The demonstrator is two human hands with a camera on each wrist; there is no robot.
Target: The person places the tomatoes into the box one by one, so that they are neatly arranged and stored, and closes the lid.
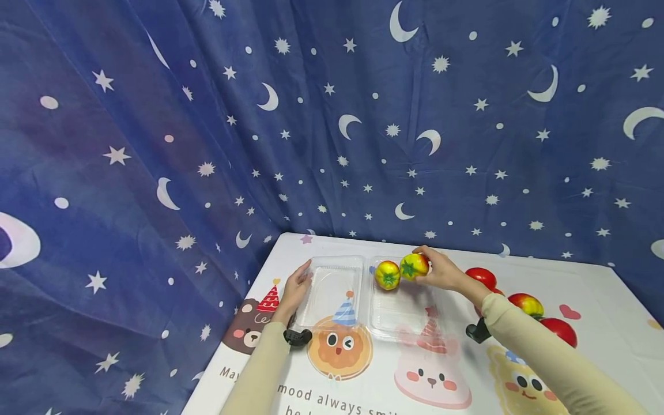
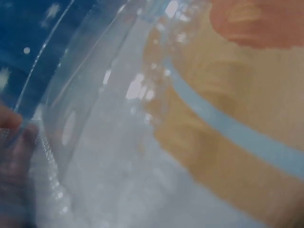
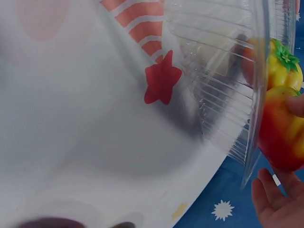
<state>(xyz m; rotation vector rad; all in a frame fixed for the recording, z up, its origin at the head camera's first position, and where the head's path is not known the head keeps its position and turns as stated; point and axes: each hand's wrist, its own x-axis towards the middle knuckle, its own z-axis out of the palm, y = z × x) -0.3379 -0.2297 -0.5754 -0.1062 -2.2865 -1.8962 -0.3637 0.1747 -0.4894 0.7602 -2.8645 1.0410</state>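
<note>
From here, the held red-and-yellow pepper (image 1: 414, 266) shows its green stem end toward the person and slightly leftward, its long axis running back toward its red end. It's at the far right of the open clear box (image 1: 404, 319), just beside a second pepper (image 1: 387, 275) inside. The box's rim bounds them; its right half leaves room on the near side, and the worktop's (image 1: 332, 397) edge runs close behind. The right hand (image 1: 437, 271) grips the pepper, fingers over the top, thumb lower. The left hand (image 1: 294, 290) touches the box's left rim; whether it pinches, I can't tell.
</note>
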